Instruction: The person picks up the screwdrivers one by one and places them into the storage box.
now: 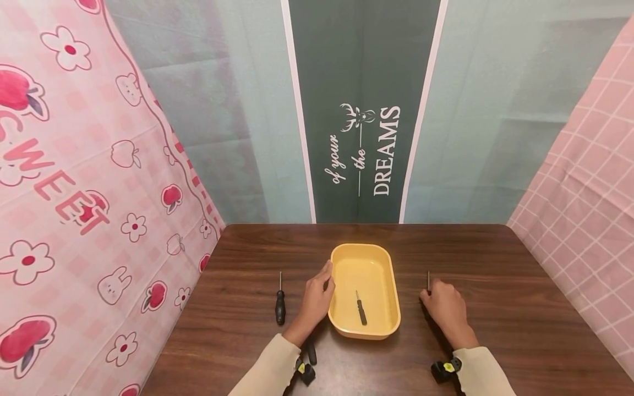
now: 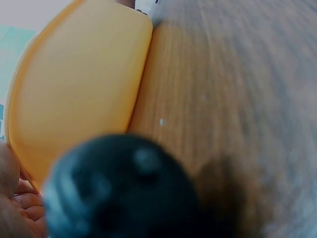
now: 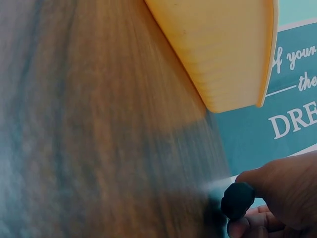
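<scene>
A yellow plastic tray (image 1: 364, 334) stands on the table with a small black screwdriver (image 1: 361, 312) in it. My left hand (image 1: 318, 291) holds the tray at its left side, thumb by the rim and fingers bent. Below the left wrist shows the black handle (image 1: 311, 352) of another screwdriver; its shaft is hidden. Close to the left wrist camera, a blurred dark rounded shape (image 2: 119, 188) fills the lower view. Right of the tray, my right hand (image 1: 447, 305) grips a screwdriver (image 3: 237, 200). Its thin metal shaft points away past the fingers.
To the left, a black-handled screwdriver (image 1: 280, 307) lies with its shaft pointing away. The dark wooden table (image 1: 500, 275) ends at a green and blue cloth (image 1: 361, 66). Pink patterned cloths hang at the left (image 1: 114, 181) and right (image 1: 594, 181).
</scene>
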The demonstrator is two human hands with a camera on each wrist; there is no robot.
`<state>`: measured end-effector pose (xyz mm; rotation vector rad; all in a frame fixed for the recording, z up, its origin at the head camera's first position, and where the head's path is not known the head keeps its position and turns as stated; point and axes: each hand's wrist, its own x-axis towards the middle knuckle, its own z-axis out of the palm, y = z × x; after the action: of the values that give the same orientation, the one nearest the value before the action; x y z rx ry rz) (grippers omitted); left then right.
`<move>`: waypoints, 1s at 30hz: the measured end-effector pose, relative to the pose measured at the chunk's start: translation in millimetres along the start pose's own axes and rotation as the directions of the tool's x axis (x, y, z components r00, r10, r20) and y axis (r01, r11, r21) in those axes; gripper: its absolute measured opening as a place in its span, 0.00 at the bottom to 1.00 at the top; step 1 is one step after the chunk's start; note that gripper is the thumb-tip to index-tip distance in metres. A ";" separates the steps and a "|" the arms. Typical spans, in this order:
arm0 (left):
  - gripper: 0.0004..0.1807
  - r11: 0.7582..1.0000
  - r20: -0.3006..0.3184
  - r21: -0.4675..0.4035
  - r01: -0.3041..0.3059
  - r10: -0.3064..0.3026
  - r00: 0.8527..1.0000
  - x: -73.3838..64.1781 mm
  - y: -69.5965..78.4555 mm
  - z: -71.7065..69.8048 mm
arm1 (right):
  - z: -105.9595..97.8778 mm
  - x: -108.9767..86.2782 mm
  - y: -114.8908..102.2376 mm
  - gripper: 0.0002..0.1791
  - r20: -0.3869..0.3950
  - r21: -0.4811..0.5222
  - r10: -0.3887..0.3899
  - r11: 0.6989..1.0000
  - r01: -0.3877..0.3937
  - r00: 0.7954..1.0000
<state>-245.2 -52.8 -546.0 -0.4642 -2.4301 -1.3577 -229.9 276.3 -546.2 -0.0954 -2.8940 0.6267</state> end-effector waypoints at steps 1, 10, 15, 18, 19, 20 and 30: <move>0.22 1.000 0.000 0.000 -0.001 0.001 1.000 -0.1 0.1 0.1 | -0.1 0.0 -0.2 0.15 -0.001 0.000 -0.001 1.000 0.001 1.000; 0.22 1.000 0.008 -0.003 0.011 -0.011 1.000 -0.1 1.0 -0.2 | -3.7 0.3 -5.4 0.18 -0.019 0.016 -0.010 1.000 0.010 1.000; 0.22 1.000 0.010 -0.004 0.013 -0.013 1.000 0.1 0.4 -0.2 | -9.4 0.7 -10.0 0.19 -0.038 0.022 -0.028 0.999 0.029 0.999; 0.22 1.000 0.007 -0.005 0.009 -0.009 1.000 0.1 0.2 -0.2 | -12.0 0.3 -12.7 0.19 -0.041 0.029 -0.026 0.999 0.027 0.999; 0.22 1.000 0.007 -0.006 0.009 -0.009 1.000 0.0 0.3 -0.3 | -12.3 0.0 -13.3 0.19 -0.039 0.032 -0.024 0.999 0.025 0.999; 0.22 1.000 0.008 -0.006 0.010 -0.010 1.000 -0.1 0.2 -0.3 | -12.6 0.0 -13.9 0.19 -0.042 0.035 -0.024 0.999 0.025 0.999; 0.23 1.000 0.001 -0.003 -0.003 0.003 1.000 -0.3 -0.4 -0.5 | -12.8 0.4 -14.8 0.16 -0.049 0.036 -0.027 0.999 0.029 0.998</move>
<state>-245.0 -53.5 -546.2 -0.4690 -2.4270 -1.3608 -228.3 268.0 -528.5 -0.0638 -2.8306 0.6628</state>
